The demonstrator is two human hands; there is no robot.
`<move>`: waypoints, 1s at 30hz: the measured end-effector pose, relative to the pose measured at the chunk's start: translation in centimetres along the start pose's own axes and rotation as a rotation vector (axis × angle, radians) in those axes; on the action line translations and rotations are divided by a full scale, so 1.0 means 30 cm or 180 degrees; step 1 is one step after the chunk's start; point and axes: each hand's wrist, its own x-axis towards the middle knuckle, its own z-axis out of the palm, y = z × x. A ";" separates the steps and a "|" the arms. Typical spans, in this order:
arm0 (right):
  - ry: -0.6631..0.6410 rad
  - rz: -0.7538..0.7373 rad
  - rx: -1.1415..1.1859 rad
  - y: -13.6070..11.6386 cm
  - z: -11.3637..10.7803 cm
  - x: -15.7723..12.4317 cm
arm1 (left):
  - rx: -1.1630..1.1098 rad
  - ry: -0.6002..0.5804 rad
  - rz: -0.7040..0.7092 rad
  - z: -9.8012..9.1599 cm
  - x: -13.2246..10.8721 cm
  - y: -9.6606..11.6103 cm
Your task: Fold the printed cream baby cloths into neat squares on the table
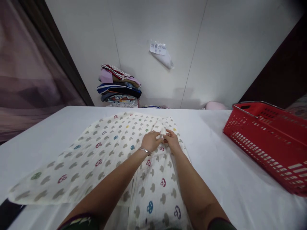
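Observation:
A cream-white cloth (pixel 107 150) printed with grey and coloured mushrooms lies spread over the white table. Its wide part reaches left, while a narrower strip runs toward me on the right, along a lengthwise fold or edge. My left hand (pixel 151 141), with a bracelet at the wrist, has its fingers bent together on a bunched part of the cloth near the far end. Right beside it, my right hand (pixel 172 140) pinches the same bunched part. The fingertips nearly meet, and the exact bit of fabric between them is partly hidden.
A red plastic basket (pixel 266 150) stands on the table (pixel 206 153) at the right. Folded clothes (pixel 120 86) are stacked at the back left. A paper note (pixel 157 48) hangs on the wall, and a pinkish curtain (pixel 31 70) is at the left.

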 end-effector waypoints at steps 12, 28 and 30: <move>0.0049 0.0106 0.0054 -0.004 0.013 0.001 | -0.0253 0.0220 -0.0137 0.046 0.021 -0.015; 0.0102 -0.0502 -0.0754 -0.012 0.013 -0.021 | 0.0823 0.0036 0.0522 0.047 -0.038 0.034; 0.0120 -0.0540 -0.0775 -0.008 0.012 -0.018 | 0.0792 0.0028 0.0541 0.053 -0.043 0.033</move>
